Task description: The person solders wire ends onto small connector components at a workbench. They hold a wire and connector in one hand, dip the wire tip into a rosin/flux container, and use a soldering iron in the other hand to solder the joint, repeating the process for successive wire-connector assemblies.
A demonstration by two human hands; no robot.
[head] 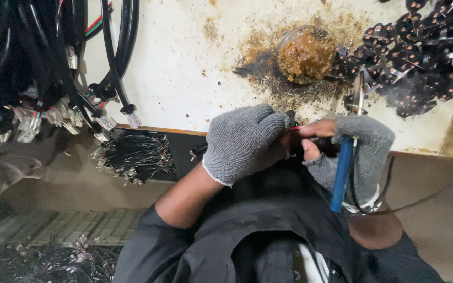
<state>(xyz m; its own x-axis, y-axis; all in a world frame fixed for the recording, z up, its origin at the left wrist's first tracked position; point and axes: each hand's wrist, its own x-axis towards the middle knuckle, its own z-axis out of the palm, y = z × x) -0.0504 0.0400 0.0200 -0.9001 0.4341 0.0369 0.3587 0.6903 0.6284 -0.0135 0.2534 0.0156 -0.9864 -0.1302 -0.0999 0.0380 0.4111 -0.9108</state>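
Observation:
My left hand (pixel 242 141), in a grey knit glove, is closed around a small dark part with a thin red wire (pixel 294 128) sticking out toward the right. My right hand (pixel 360 144), also gloved with bare fingertips, grips a soldering iron by its blue handle (pixel 342 173); the metal tip (pixel 359 91) points up over the stained white bench (pixel 184 63). The bare fingertips touch the red wire where both hands meet at the bench's front edge.
A round dish of brown flux paste (pixel 306 55) sits just beyond the hands. A heap of small black connectors (pixel 420 52) lies at the upper right. Bundles of black cables with clear plugs (pixel 43 89) hang at the left; a bunch of thin wires (pixel 135 157) lies below them.

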